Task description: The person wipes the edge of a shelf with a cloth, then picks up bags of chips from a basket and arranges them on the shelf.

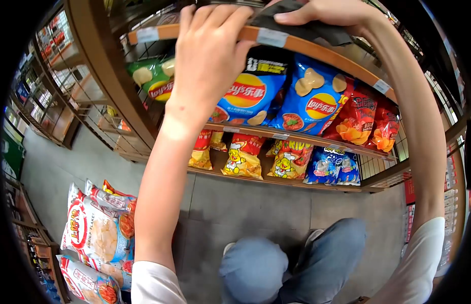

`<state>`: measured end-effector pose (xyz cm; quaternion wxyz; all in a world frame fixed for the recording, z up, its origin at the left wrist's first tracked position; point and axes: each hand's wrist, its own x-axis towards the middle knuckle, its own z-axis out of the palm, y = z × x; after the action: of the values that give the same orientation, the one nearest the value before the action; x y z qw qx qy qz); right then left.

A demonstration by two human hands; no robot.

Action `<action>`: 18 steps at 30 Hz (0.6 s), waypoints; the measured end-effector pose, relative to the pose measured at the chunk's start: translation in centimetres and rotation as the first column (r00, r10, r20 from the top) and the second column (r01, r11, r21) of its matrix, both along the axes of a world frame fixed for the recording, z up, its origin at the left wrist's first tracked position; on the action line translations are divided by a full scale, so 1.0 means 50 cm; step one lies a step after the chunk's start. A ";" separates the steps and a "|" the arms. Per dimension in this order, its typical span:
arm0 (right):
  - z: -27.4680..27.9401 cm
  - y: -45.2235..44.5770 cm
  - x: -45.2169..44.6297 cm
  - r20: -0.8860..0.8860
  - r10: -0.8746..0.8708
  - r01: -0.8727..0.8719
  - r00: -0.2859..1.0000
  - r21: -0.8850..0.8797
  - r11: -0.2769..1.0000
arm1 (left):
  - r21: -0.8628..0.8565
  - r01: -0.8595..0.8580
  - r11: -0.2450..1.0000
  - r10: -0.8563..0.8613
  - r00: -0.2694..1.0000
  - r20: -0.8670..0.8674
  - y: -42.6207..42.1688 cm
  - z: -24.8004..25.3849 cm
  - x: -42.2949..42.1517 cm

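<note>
My left hand [212, 43] is at the upper shelf's wooden front edge [316, 49], its fingers bent over the top and its thumb below, gripping it. My right hand [329, 11] holds a dark grey cloth [276, 19] on top of the same shelf. The thumb lies over the cloth; the other fingers are mostly hidden. White price labels [272, 37] sit along the edge. Just beneath it stand a blue Lay's chip bag [248, 96], partly covered by my left hand, and another blue Lay's bag [311, 96].
Red chip bags [357, 116] and a green Lay's bag [153, 76] share that row. Yellow-and-red snack bags [243, 157] and blue bags [332, 167] stand on the bottom shelf. Large shrimp flake bags [101, 228] are at lower left. My bent knees [253, 268] are over the grey tiled floor [220, 202].
</note>
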<state>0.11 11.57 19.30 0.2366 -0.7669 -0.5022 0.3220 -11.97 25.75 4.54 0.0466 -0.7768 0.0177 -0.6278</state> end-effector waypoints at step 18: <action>-0.031 -0.093 0.127 0.326 0.150 -0.205 0.933 0.139 0.969 | -0.017 -0.136 0.991 0.131 0.976 -0.172 -0.031 0.018 -0.011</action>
<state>6.47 6.92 17.73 0.1886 -0.7364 -0.6265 0.1720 -12.53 24.19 5.44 0.0757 -0.8277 -0.0397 -0.5547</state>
